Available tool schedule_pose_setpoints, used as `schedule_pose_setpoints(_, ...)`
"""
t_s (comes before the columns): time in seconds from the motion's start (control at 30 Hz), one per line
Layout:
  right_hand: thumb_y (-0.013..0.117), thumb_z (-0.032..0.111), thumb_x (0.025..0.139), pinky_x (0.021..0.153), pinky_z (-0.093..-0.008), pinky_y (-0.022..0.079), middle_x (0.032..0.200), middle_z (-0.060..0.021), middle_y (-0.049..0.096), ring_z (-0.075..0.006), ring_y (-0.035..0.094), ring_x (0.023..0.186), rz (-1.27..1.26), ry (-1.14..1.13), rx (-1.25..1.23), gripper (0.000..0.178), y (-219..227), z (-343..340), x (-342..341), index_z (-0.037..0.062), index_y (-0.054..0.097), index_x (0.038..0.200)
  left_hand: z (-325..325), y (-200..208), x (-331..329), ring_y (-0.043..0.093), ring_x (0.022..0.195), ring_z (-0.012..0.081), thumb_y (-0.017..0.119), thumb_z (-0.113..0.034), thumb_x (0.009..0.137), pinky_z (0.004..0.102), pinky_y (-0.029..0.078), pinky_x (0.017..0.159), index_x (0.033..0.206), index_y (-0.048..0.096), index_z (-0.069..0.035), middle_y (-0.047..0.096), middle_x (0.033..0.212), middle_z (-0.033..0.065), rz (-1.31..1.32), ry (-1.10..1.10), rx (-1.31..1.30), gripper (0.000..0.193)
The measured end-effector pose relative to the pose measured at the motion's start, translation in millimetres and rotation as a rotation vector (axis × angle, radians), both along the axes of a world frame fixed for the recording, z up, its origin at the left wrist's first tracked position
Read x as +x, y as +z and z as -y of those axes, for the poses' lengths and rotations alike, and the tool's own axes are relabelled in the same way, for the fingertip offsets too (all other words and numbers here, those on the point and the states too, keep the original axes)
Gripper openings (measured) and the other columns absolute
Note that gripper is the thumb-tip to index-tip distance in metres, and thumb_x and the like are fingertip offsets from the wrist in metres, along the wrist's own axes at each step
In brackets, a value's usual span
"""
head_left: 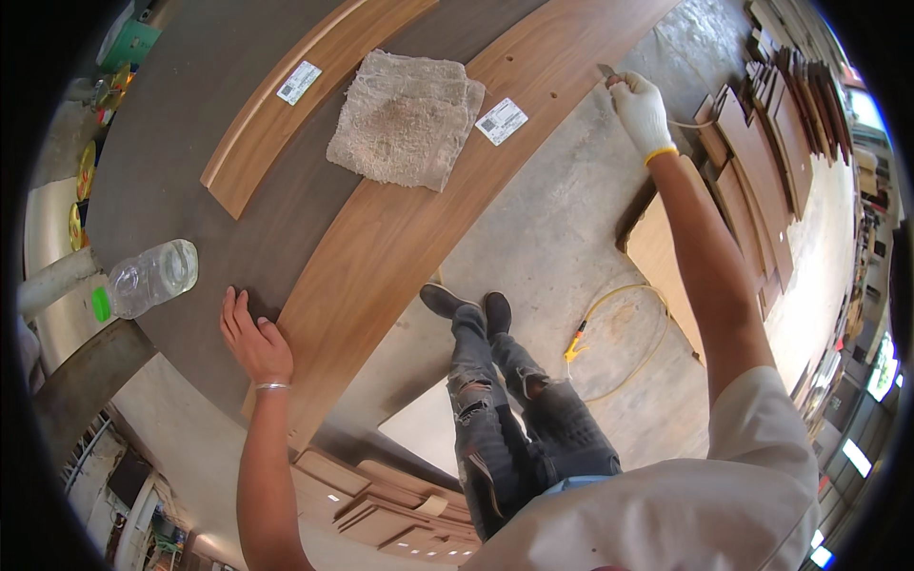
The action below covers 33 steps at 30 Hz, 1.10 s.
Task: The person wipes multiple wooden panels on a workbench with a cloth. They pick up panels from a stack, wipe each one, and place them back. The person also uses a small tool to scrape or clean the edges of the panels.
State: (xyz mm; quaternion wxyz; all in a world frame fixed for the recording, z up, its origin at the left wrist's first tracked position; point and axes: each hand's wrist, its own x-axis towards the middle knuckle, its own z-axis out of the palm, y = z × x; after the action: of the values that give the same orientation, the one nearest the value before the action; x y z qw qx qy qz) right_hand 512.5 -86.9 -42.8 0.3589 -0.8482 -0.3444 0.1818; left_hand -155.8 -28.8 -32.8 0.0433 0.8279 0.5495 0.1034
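Note:
A long brown wood-grain board [400, 224] lies on the dark worktable [276, 224], with a white label [502, 121] and small holes on it. My bare left hand [255, 338] rests flat over the board's near-left end, fingers stretched onto the table. In a white glove, my right hand [640, 114] is closed round a small tool with a short blade [606, 71], seemingly a knife, beside the far right edge of the board. I cannot tell whether the blade touches the wood. A folded, worn cloth [405, 119] lies partly on the board.
A narrower labelled wood piece [286, 114] lies farther left. Near the table's left side is a clear plastic bottle [157, 276] with a green cap. An air hose with a yellow blow gun [574, 344] lies on the concrete floor. Brown panels [747, 181] are stacked at right, more [381, 495] below.

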Motion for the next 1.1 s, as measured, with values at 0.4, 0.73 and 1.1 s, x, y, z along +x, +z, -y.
schedule_pose_setpoints(0.4,0.061,0.016,0.095,0.07,-0.0348,0.051,0.075,-0.0114,0.065,-0.0213,0.064,0.071,0.13,0.295,0.002,0.02,3.2,9.6,-25.1,0.002,0.071,0.103,-0.9,0.8,1.3,0.045,0.139,0.044,0.047,-0.007,0.091,0.054,0.034,0.118,0.14,0.054,0.002,0.048,0.155,0.0204,0.018,-0.021,0.006,0.05)
schedule_pose_setpoints(0.73,0.06,0.01,0.093,0.076,-0.0358,0.054,0.086,-0.014,0.071,-0.0268,0.069,0.08,0.127,0.374,-0.199,0.019,28.0,26.2,-111.3,0.0013,0.069,0.107,-0.3,0.2,-3.0,0.043,0.142,0.044,0.049,-0.007,0.09,0.0549,0.033,0.119,0.14,0.052,0.001,0.047,0.156,0.02,-0.003,-0.001,-0.013,0.051)
schedule_pose_setpoints(1.1,0.059,0.014,0.096,0.063,-0.0297,0.048,0.076,-0.0037,0.063,-0.0105,0.057,0.067,-0.014,0.098,-0.073,0.024,3.0,-17.9,39.4,-0.0007,0.073,0.108,1.0,-1.1,-0.6,0.044,0.141,0.0449,0.049,-0.008,0.091,0.0555,0.034,0.118,0.139,0.053,0.001,0.048,0.156,0.0192,-0.007,0.01,-0.018,0.049)
